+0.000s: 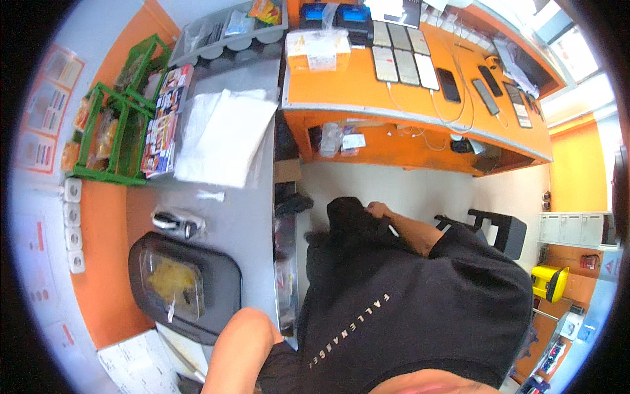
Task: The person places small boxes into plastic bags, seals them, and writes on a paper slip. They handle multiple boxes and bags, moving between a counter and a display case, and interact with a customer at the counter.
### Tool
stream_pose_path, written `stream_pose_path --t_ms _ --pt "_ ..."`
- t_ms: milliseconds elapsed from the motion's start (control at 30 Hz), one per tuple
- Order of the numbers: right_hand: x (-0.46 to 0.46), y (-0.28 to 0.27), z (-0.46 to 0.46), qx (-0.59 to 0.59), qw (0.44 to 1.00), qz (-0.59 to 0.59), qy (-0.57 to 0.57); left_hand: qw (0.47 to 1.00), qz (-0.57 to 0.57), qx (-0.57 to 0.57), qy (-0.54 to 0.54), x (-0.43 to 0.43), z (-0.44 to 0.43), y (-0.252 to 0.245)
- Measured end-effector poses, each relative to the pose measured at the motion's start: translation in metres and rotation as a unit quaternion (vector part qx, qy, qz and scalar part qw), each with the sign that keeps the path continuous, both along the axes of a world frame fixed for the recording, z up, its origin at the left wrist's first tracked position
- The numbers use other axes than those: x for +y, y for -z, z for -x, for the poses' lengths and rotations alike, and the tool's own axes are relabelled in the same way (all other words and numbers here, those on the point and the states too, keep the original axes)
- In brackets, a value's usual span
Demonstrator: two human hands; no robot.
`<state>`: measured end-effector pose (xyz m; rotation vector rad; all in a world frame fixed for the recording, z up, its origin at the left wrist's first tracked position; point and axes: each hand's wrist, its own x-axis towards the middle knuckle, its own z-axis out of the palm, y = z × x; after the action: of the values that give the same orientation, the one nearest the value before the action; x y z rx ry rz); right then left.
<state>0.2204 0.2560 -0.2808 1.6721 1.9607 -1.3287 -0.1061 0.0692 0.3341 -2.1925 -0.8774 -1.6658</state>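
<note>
My right hand (378, 210) is at waist height with its fingers curled on black cloth (344, 211) by the lower front of my black shirt (393, 305); its fingertips are partly hidden. My left arm is bent, its elbow over the edge of the grey counter (251, 216), and my left hand is out of view. Beside that elbow, a clear plastic container of yellowish food (172, 283) lies on a black tray (221, 276). A black and white device (177, 222) rests behind the tray, near small white plastic pieces (211, 196) and a stack of white paper sheets (226, 138).
Green plastic crates (113, 174) and a grey divided organizer (231, 37) line the counter's far left. Ahead, an orange desk (334, 93) carries several phones (408, 66), cables and a carton (317, 51). A black chair or stool (509, 235) stands at the right.
</note>
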Motion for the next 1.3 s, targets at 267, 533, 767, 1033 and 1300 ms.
stream_pose_path --t_ms 267,533,767,1033,1300 --pt "0.073 -0.008 0.014 -0.053 0.997 0.021 0.046 1.0 0.009 0.017 0.018 0.092 0.009 0.006" --pt "0.195 -0.051 0.069 0.05 0.985 0.0 -0.162 0.998 0.033 0.057 -0.023 0.188 -0.007 0.006" --pt "0.242 -0.058 0.119 0.099 0.951 0.041 -0.288 0.994 0.041 0.072 -0.075 0.223 -0.013 0.001" --pt "0.222 -0.052 0.167 0.037 0.893 0.063 -0.443 0.969 0.043 0.102 -0.223 0.212 -0.012 0.01" --pt "0.201 -0.032 0.155 0.012 0.823 0.155 -0.546 0.893 -0.064 0.052 -0.443 0.126 -0.065 0.005"
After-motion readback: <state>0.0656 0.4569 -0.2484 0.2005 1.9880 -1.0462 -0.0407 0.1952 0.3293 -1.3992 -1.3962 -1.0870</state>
